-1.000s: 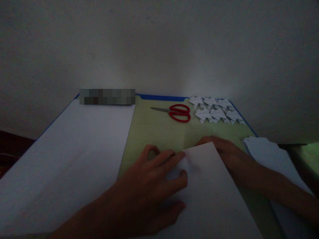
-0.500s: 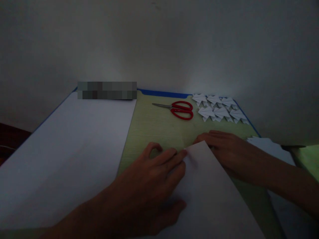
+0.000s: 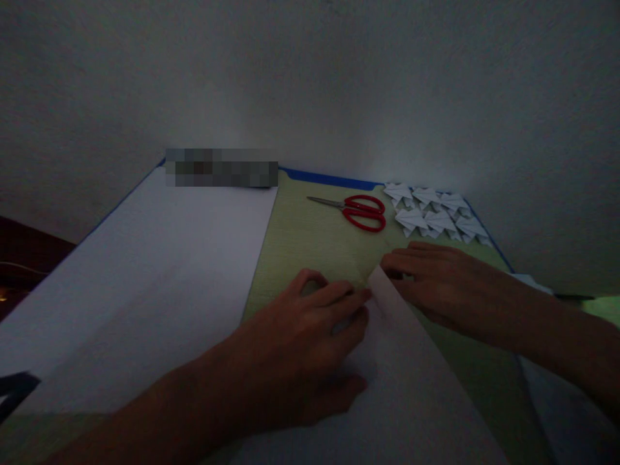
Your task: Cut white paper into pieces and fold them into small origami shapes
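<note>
A white sheet of paper (image 3: pixel 411 381) lies at the front of the table, its narrow far corner between my hands. My left hand (image 3: pixel 310 349) rests on its left side, fingers apart and fingertips pressing near that corner, thumb lower down. At the far corner, my right hand (image 3: pixel 421 274) has its fingers curled and closed against the paper's edge. Its fingertips are partly hidden behind the paper.
Red-handled scissors (image 3: pixel 363 213) lie beyond my hands. Several folded white paper pieces (image 3: pixel 438 219) sit in two rows at the back right. A large white sheet (image 3: pixel 194 271) covers the left side. More white paper (image 3: pixel 566 407) lies under my right forearm. A wall (image 3: pixel 310 84) stands behind.
The paper's far corner has shifted left and become narrower. My right hand has moved slightly left relative to the table with it; my left hand stays pressed on the sheet. The view has shifted slightly.
</note>
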Motion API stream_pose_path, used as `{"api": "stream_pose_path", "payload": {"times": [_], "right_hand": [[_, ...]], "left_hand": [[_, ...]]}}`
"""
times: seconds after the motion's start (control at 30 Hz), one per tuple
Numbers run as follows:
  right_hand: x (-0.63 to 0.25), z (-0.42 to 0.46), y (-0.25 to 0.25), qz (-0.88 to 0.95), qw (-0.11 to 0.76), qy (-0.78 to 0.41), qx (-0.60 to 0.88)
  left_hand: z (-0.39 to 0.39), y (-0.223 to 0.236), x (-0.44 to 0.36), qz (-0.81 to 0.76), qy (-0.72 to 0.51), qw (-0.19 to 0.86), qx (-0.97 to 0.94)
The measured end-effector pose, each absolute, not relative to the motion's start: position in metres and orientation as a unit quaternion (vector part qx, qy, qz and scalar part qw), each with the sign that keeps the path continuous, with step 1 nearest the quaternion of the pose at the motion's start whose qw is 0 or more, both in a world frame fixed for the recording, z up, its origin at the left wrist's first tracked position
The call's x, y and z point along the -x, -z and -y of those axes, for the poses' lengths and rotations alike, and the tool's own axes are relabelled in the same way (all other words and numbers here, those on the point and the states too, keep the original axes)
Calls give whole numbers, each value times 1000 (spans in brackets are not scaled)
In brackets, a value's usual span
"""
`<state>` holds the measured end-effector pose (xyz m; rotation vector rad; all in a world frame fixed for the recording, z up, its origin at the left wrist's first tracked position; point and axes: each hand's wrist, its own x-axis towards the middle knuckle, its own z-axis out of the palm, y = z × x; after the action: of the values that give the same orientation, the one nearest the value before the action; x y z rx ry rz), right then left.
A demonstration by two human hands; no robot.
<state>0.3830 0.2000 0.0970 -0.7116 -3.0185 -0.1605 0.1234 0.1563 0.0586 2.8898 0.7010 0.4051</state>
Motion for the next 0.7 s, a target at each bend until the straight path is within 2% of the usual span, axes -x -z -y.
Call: {"api": "stream_pose_path", "payload": {"times": [0.2, 0.43, 0.7], "right_hand": [[-391, -204, -94, 973, 43, 13, 225], [-410, -208, -88, 960, 65, -84, 257], [-402, -210, -94, 973, 59, -47, 218]], "left_hand": [[-156, -58, -123, -226, -147, 61, -961], [-156, -59, -121, -228, -148, 55, -961], [-158, -61, -122, -231, -148, 58, -960]]}}
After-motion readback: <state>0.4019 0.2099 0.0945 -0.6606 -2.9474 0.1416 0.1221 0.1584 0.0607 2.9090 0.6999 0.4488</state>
